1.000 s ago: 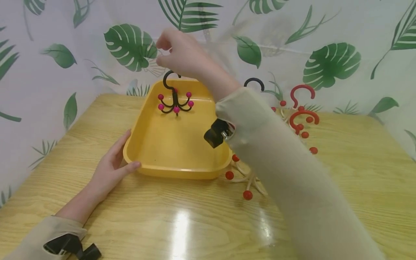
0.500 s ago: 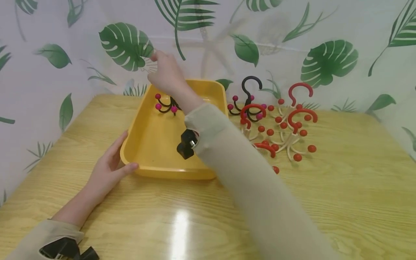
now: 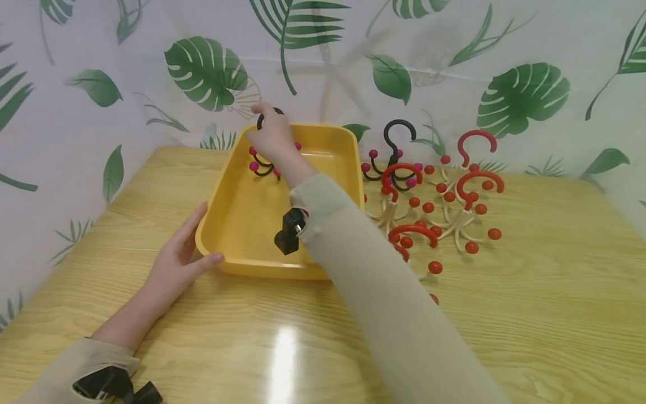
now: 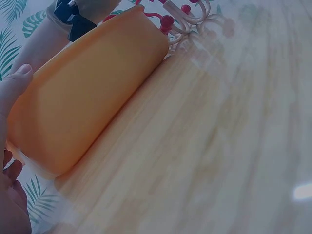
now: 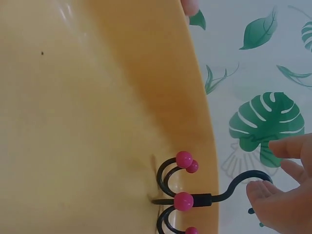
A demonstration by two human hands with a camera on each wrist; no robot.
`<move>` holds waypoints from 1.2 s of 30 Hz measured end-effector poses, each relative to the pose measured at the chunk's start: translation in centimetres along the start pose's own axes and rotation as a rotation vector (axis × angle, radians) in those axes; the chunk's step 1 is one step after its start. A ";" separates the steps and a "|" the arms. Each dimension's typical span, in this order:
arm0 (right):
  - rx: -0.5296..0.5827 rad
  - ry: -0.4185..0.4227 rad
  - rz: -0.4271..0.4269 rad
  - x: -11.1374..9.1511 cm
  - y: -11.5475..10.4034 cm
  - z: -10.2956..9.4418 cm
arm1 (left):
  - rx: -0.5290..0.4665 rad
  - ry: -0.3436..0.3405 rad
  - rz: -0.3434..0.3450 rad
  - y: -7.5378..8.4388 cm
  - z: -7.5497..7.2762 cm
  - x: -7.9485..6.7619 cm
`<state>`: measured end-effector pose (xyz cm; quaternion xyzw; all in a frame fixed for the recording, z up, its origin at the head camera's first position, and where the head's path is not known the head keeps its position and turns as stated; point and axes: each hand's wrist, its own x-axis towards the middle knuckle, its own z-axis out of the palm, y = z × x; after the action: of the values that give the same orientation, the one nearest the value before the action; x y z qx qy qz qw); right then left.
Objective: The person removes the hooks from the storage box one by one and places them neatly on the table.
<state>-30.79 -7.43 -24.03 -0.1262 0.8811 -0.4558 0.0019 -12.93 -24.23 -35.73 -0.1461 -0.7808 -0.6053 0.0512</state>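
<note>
My left hand (image 3: pixel 171 269) grips the near left corner of the yellow tray (image 3: pixel 275 271). Its thumb lies on the tray's front edge, with the other fingers around the left side. My right hand (image 3: pixel 275 134) is over the tray's far left part, at the top of a black multi-arm hook (image 5: pixel 201 200) with pink ball tips. In the right wrist view the thumb touches the curved end of that hook, while the fingers (image 5: pixel 290 146) stand apart from the thumb. The hook stands in the tray, its lower arms on the tray floor.
Right of the tray stands another black hook (image 3: pixel 393 157) with pink balls. Several cream hooks with red curved tops (image 3: pixel 479 182) and red balls stand close together near it. A leaf-patterned backdrop (image 3: pixel 429 33) rises behind the wooden table (image 3: pixel 545 314).
My right hand has come down from above the black hook to its curved top, its forearm swinging left and uncovering the hooks on the right. My left hand keeps its place on the tray.
</note>
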 end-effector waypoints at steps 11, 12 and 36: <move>0.007 -0.126 0.028 0.2 0.8 0.4 | 0.016 -0.001 0.004 0.0 -0.1 0.0; 0.002 -0.129 0.029 0.3 0.8 0.4 | 0.018 -0.001 0.005 0.0 -0.1 0.1; 0.168 -0.069 0.052 -1.5 0.5 -0.7 | 0.010 -0.003 0.008 0.1 0.2 0.0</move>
<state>-29.48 -6.24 -24.15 -0.1184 0.8421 -0.5233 0.0548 -12.85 -24.05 -35.67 -0.1500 -0.7832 -0.6011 0.0533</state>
